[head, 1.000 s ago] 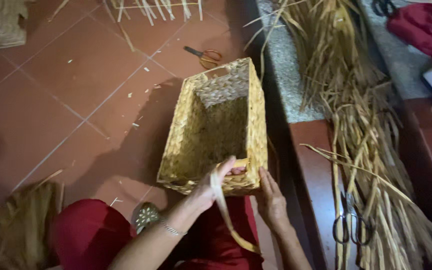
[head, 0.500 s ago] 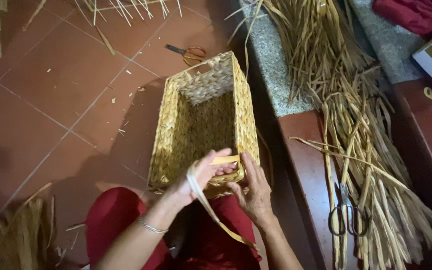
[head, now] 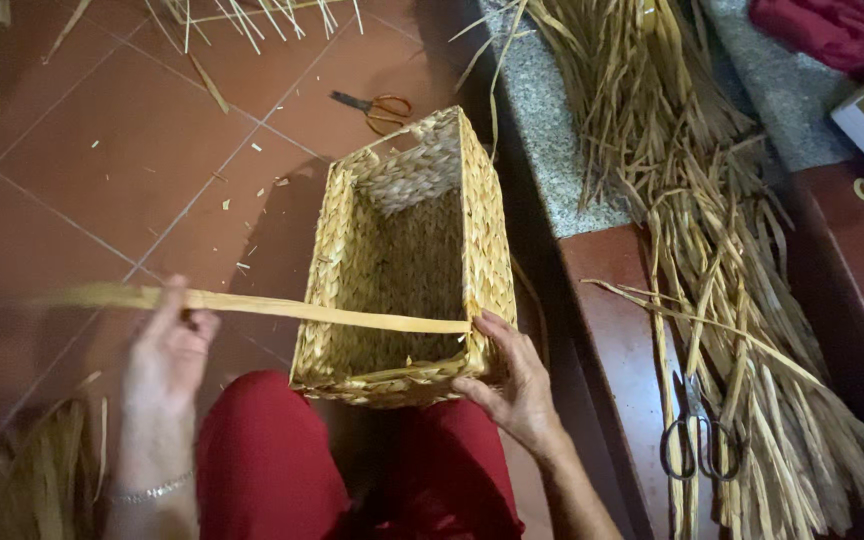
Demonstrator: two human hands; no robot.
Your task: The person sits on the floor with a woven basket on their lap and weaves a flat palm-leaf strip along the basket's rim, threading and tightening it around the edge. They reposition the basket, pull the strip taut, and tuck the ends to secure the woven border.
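Left hand (head: 167,345) is closed on a long flat strand (head: 302,310), pinching it well left of the basket (head: 407,265) and holding it taut. Half a second ago this hand sat at the basket's near rim with the strand drooping toward the lap; it has since swung out left, and the strand now runs nearly level across the basket mouth. Judged: slack drawn through, the weave at the near right corner being tightened.

Right hand (head: 512,385) is clamped on the basket's near right corner, fingers over the rim where the strand ends, thumb low on the near wall. It has shifted little.

Basket stands upright on the tile floor (head: 82,190) against the red trousers (head: 272,460), empty inside. Beyond it lie orange-handled scissors (head: 377,105). Right of it, a ledge (head: 552,160) carries a heap of dried stalks (head: 692,200) and dark scissors (head: 692,440). More loose stalks (head: 27,480) lie left of the basket.
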